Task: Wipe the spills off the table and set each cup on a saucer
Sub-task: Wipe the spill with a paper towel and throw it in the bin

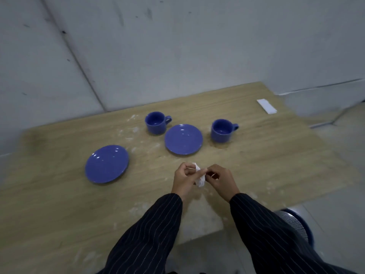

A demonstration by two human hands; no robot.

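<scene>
While both cups (157,123) (222,130) stand off the saucers (106,164) (183,139), the left hand (184,179) and right hand (222,179) pinch a crumpled tissue (199,176) above the tabletop (266,155). White spills (131,127) dot the wood beside the far cup.

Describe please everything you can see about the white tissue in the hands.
The tissue is small, white and crumpled, like thin paper. It is held above the wooden table, pinched between the fingertips of the left hand and the right hand. Most of it hangs loosely below the fingers. Whether it is wet cannot be told.
</scene>
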